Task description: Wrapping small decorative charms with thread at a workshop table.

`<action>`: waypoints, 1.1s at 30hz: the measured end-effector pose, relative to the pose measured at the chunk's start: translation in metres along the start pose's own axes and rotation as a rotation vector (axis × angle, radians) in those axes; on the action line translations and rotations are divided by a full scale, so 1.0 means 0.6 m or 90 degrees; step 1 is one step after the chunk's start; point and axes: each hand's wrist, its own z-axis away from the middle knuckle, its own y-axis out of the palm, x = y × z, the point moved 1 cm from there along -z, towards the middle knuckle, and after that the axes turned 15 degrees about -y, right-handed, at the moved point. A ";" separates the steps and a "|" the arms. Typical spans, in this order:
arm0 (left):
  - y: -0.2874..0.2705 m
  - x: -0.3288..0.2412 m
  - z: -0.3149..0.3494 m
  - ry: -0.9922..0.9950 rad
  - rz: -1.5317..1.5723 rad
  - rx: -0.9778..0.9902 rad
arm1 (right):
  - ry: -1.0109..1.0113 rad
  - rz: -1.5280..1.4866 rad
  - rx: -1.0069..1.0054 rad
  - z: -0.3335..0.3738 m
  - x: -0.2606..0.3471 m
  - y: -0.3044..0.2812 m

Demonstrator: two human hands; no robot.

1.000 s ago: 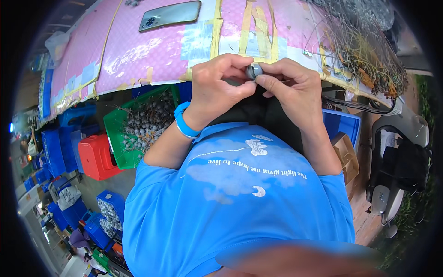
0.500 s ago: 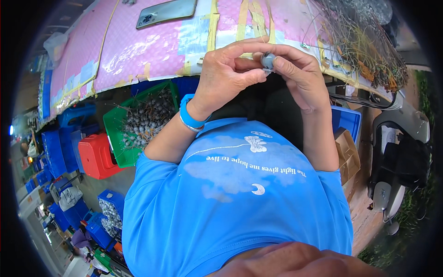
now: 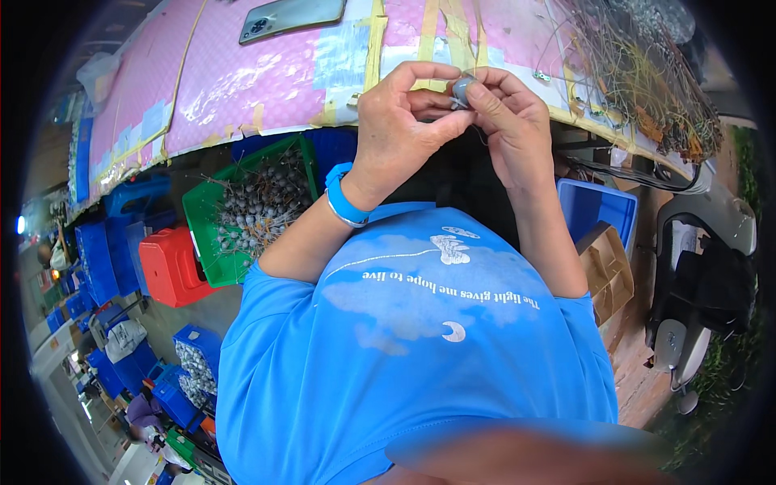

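Above the near edge of the pink-covered table, both hands meet around a small grey rounded part (image 3: 463,89). My right hand (image 3: 511,117) pinches it between thumb and fingers. The fingers of my left hand (image 3: 408,117) are closed at its lower left end, where a small pale tip shows; the exact contact there is partly hidden. A thin dark wire seems to hang beneath the fingertips. Left of my forearm, a green crate (image 3: 202,218) holds many similar grey round pieces (image 3: 271,198) with thin wires or stalks.
A phone (image 3: 291,18) lies on the taped table top (image 3: 234,81). Tangled thin wires (image 3: 647,89) pile up at its right end. Beside me are a red container (image 3: 170,267), a blue bin (image 3: 598,210), a brown paper bag (image 3: 608,271) and a scooter (image 3: 687,283).
Both hands have drawn closer together, and my right hand has shifted slightly left. The grey part has moved a little up and left, and is turned differently in the fingers.
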 end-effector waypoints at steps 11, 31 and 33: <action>-0.067 0.002 0.048 0.128 -0.108 -0.083 | -0.035 0.054 0.032 -0.001 0.008 0.018; -0.348 -0.014 0.103 0.052 -0.522 -0.470 | -0.142 0.977 0.057 -0.060 0.038 -0.121; -0.299 -0.025 0.026 0.102 -0.420 -0.402 | -0.163 0.854 0.000 -0.057 0.037 -0.110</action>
